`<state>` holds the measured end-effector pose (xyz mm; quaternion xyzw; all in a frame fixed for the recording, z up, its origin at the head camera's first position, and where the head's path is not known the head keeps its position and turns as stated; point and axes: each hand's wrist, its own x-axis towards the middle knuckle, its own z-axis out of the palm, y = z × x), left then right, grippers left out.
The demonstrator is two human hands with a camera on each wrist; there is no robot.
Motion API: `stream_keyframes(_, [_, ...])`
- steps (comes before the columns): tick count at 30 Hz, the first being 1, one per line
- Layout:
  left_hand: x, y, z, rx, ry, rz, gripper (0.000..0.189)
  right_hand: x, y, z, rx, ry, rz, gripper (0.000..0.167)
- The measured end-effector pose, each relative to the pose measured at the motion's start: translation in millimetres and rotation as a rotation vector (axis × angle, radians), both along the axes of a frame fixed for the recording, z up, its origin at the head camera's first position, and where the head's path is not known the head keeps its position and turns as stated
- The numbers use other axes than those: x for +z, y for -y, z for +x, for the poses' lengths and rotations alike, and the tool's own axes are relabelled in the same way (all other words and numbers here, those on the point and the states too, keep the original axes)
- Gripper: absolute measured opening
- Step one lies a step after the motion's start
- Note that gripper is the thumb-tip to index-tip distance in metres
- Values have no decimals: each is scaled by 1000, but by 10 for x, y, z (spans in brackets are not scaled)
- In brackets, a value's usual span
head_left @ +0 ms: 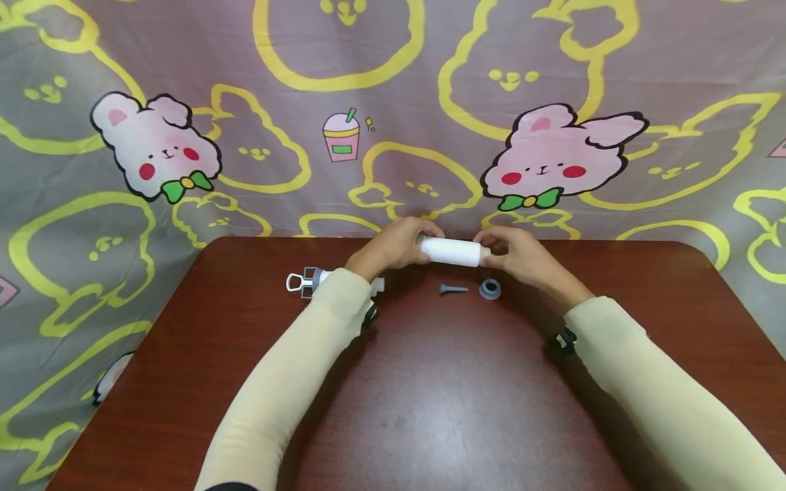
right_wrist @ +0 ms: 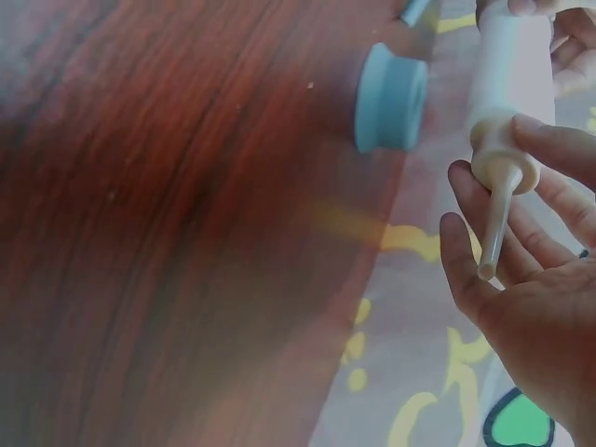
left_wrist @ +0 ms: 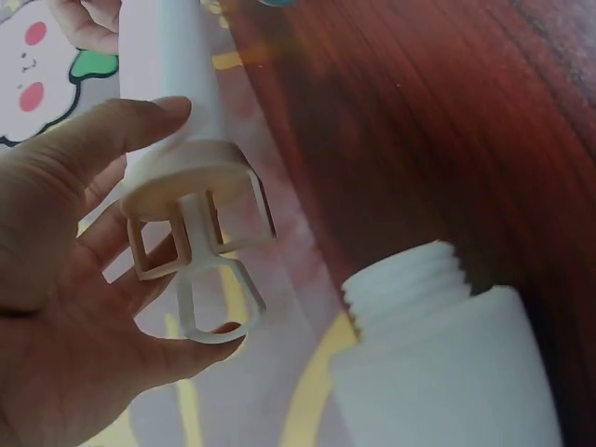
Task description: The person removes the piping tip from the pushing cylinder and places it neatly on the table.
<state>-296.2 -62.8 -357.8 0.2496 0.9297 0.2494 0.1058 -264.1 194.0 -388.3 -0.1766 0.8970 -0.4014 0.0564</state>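
Both hands hold a white syringe (head_left: 451,251), lifted above the far edge of the table and lying nearly level. My left hand (head_left: 398,245) grips its collar end; the ring handle (left_wrist: 222,298) sticks out past the fingers in the left wrist view. At the other end my right hand (head_left: 518,252) has thumb and fingers around the beige cap (right_wrist: 503,154), from which a thin nozzle (right_wrist: 499,223) protrudes. Below lie a grey cone-shaped nozzle (head_left: 453,289) and a grey ring cap (head_left: 490,289).
A second white syringe (head_left: 301,281) with grey collar lies beneath my left forearm, partly hidden. Its threaded neck (left_wrist: 407,287) is bare. A patterned cloth (head_left: 393,102) hangs behind the brown table (head_left: 430,382).
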Motion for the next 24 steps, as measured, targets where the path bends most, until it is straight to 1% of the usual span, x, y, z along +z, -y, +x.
stream_keyframes(3, [48, 30, 75, -31, -25, 18, 39, 65, -22, 82, -2, -14, -10, 31])
stream_keyframes(8, [133, 102, 200, -104, -78, 57, 40, 156, -58, 219, 4, -41, -39, 31])
stream_keyframes(11, [166, 147, 278, -139, -96, 85, 40, 197, -70, 305, 0, -40, -51, 33])
stream_keyframes(14, [185, 198, 358, -155, -115, 117, 41, 220, -68, 373, -12, -34, -70, 35])
stream_keyframes(18, [200, 263, 456, -168, -163, 144, 42, 239, -50, 449, -12, -34, -91, 36])
stream_keyframes(20, [202, 284, 496, -180, -197, 143, 43, 247, -42, 492, -10, -37, -97, 35])
stream_keyframes(24, [210, 319, 590, -200, -230, 132, 45, 261, -34, 575, -14, -35, -118, 34])
